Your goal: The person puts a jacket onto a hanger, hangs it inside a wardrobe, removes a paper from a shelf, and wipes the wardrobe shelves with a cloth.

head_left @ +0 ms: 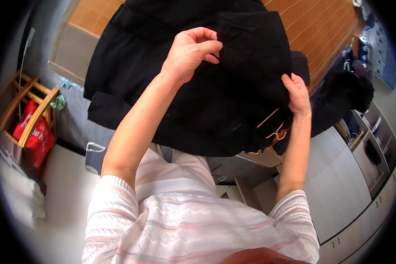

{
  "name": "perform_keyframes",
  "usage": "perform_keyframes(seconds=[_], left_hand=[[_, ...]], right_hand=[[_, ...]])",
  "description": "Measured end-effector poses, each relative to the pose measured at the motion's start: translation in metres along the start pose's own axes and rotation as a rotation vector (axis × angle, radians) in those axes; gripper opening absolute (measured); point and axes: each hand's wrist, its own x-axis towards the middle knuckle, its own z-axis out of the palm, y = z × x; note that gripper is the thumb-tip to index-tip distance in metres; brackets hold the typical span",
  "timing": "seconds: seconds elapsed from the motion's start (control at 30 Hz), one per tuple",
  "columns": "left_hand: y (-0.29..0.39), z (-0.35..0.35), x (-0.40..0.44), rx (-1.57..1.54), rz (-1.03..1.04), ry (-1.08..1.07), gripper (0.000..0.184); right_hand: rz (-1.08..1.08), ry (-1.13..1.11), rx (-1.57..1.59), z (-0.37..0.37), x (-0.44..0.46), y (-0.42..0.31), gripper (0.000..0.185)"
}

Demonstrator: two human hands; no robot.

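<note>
A large black garment (pixel 171 97) lies spread out in front of me, and its exact kind is hard to make out. One black section (pixel 255 44), perhaps a sleeve, lies over its upper right part. My left hand (pixel 187 53) pinches the left edge of this section between thumb and fingers. At the section's right side, my right hand (pixel 298 94) is closed on the black cloth, with its thumb on top and some fingers hidden. Just below the right hand, a thin pink hanger-like piece (pixel 277 132) shows against the black fabric.
Under the garment is a brown wooden-looking surface (pixel 317 33). More dark clothing (pixel 339 97) hangs or lies to the right. A wooden rack (pixel 35 110) with a red bag (pixel 35 136) stands at the left. White cabinets (pixel 339 171) are at the lower right.
</note>
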Motion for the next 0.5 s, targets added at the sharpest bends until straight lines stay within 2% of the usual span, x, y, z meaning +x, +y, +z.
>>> perform_keyframes(seconds=[0.07, 0.13, 0.23, 0.37, 0.47, 0.5], left_hand=[[-0.005, -0.016, -0.011, 0.040, 0.038, 0.039, 0.013], [-0.001, -0.021, -0.015, 0.226, 0.238, 0.136, 0.028], [0.017, -0.006, -0.010, 0.429, 0.394, 0.172, 0.035], [0.028, -0.010, 0.013, 0.849, 0.141, 0.072, 0.033], [0.010, -0.025, 0.027, 0.761, 0.058, -0.025, 0.027], [0.008, -0.025, 0.024, 0.749, 0.096, -0.007, 0.022]], right_hand=[[0.043, -0.051, -0.018, 0.006, 0.006, 0.003, 0.021], [0.056, -0.067, -0.066, 0.011, 0.013, 0.004, 0.021], [0.099, -0.077, -0.145, 0.013, 0.019, 0.002, 0.019], [0.120, -0.078, -0.189, 0.010, 0.021, 0.001, 0.018], [0.139, -0.090, -0.200, 0.009, 0.022, -0.003, 0.019], [0.153, -0.102, -0.206, 0.002, 0.024, -0.004, 0.019]])
